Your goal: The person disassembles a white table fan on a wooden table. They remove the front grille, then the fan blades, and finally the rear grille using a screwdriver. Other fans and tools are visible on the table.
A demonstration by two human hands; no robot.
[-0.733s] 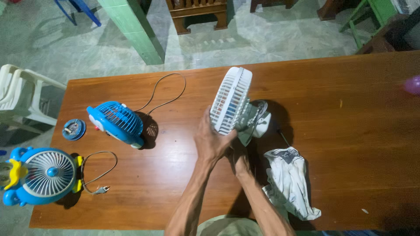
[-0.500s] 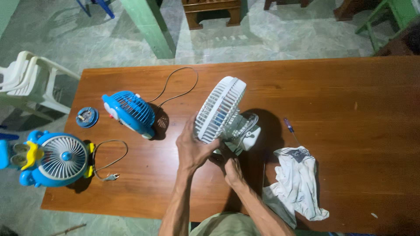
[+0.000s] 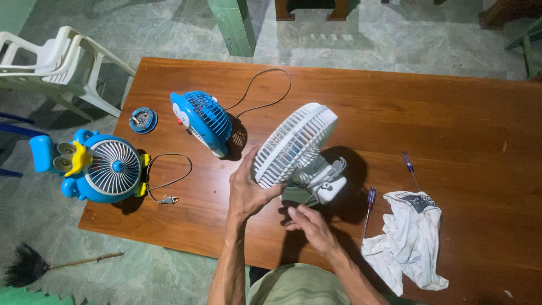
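Left hand: your left hand (image 3: 247, 191) is clamped on the lower rim of the white fan (image 3: 297, 152), thumb across the grille, holding it tilted off the table (image 3: 463, 124).
Right hand: your right hand (image 3: 309, 224) lies half open, fingers spread and closed on nothing, just beside the fan's base at 6 o'clock; whether the fingertips touch the base cannot be told.
White fan: it stands at the table's middle, grille facing 10 o'clock and upward, motor housing and base toward 4 o'clock.
Just changed: half a second ago your right hand was tucked up under the base; now it sits lower and flatter, nearer you. The fan has tipped further, its grille more skyward. The left hand's hold is unchanged.
What it means: by this look, the left hand alone now carries the fan, and the right is free.
At 3 o'clock: a red-handled screwdriver (image 3: 370, 203) lies near the fan; a blue-handled screwdriver (image 3: 409, 167) lies beyond it; a crumpled white cloth (image 3: 409, 237) lies beside both.
At 10 o'clock: a blue fan (image 3: 204, 120) stands on the table, its cord (image 3: 265, 93) looping toward 12.
At 9 o'clock: a blue and yellow cartoon fan (image 3: 101, 169) sits at the table's edge, with its plug (image 3: 167, 199) beside it; a blue round part (image 3: 143, 120) lies above it.
Off the table: a white chair (image 3: 62, 62) stands at 10 o'clock; a broom (image 3: 34, 266) lies on the floor at 8 o'clock.
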